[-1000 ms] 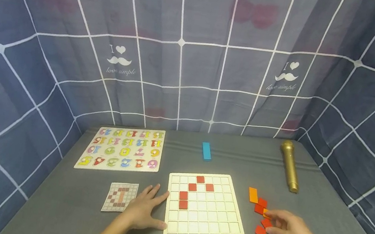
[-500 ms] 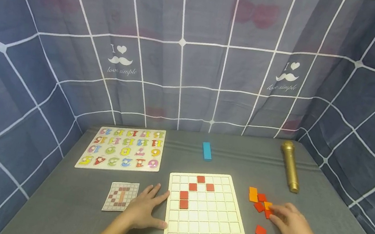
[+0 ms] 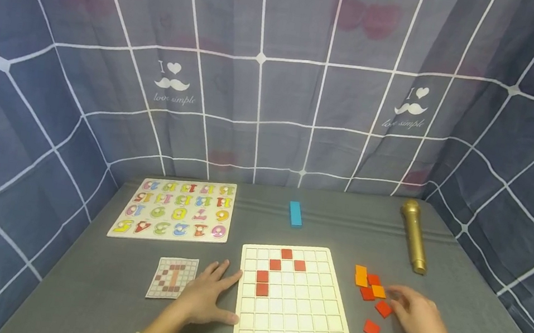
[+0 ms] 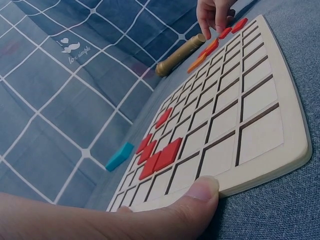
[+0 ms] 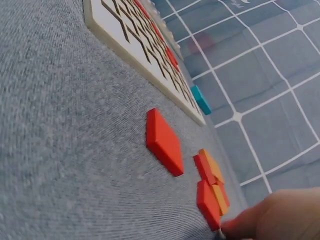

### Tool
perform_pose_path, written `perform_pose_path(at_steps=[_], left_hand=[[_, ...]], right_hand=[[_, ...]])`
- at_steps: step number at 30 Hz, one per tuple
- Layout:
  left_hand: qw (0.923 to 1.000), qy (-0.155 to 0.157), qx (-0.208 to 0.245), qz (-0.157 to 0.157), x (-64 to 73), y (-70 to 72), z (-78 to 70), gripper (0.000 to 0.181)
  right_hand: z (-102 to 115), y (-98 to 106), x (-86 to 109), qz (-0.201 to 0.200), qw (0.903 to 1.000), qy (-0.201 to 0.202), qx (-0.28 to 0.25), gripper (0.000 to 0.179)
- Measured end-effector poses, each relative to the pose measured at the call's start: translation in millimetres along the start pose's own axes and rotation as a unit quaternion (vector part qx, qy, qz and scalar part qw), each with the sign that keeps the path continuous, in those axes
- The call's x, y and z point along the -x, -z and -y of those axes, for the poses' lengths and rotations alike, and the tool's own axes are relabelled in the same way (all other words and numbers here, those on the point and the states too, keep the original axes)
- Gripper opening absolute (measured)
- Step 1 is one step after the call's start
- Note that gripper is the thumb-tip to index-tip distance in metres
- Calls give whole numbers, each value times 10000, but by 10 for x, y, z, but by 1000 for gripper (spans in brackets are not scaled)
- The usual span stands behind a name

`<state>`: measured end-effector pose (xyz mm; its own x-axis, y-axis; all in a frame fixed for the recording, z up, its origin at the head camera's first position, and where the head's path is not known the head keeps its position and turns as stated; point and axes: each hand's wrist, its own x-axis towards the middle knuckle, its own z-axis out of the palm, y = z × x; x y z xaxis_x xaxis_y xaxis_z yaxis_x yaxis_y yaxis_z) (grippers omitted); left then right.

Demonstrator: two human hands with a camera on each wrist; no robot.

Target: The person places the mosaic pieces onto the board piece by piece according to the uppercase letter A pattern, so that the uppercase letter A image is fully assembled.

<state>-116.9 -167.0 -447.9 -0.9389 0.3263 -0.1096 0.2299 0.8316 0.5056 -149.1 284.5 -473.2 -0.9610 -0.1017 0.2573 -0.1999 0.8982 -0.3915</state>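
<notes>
My left hand (image 3: 206,298) lies with fingers spread at the left edge of a pale wooden grid board (image 3: 293,327); its thumb (image 4: 200,192) rests against the rim in the left wrist view. Several red square tiles (image 3: 261,289) sit in cells in the board's upper left. My right hand (image 3: 421,321) is right of the board beside loose red and orange tiles. Its fingertips are right by an orange tile (image 3: 378,291) and a red tile (image 3: 384,309); in the right wrist view a fingertip meets the end of the red tile (image 5: 208,205). Another red tile (image 3: 371,329) lies apart, nearer me.
A small pattern card (image 3: 165,286) lies left of my left hand. Behind it is a number puzzle board (image 3: 172,210). A blue block (image 3: 295,214) stands beyond the grid board, and a gold microphone (image 3: 415,236) lies at the back right. Grid-patterned curtains (image 3: 286,96) enclose the table.
My right hand shifted up and then slightly right, away from the tiles. The loose orange and red tiles were pushed around and spread apart. My left hand stays on the board edge.
</notes>
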Motion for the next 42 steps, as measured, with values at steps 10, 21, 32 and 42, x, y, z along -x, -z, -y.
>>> perform_pose_path(at_steps=[10,21,32,42], left_hand=[[10000,97,2,13,10,14,-16,97],[9999,109,-27,20,17,23,-16,97],[10000,26,-33,27,-3,-4,-12,97],[10000,20,-76,-34,12,-3,-31,96]], right_hand=[[28,0,83,147,9952,839,-484,34],[-62,16,126,834,9548,2570,-1242,31],[-49,-31,126,1371,9368,2806,-1576,30],[-78,-29,132,1633,9267,2803,-1898,21]])
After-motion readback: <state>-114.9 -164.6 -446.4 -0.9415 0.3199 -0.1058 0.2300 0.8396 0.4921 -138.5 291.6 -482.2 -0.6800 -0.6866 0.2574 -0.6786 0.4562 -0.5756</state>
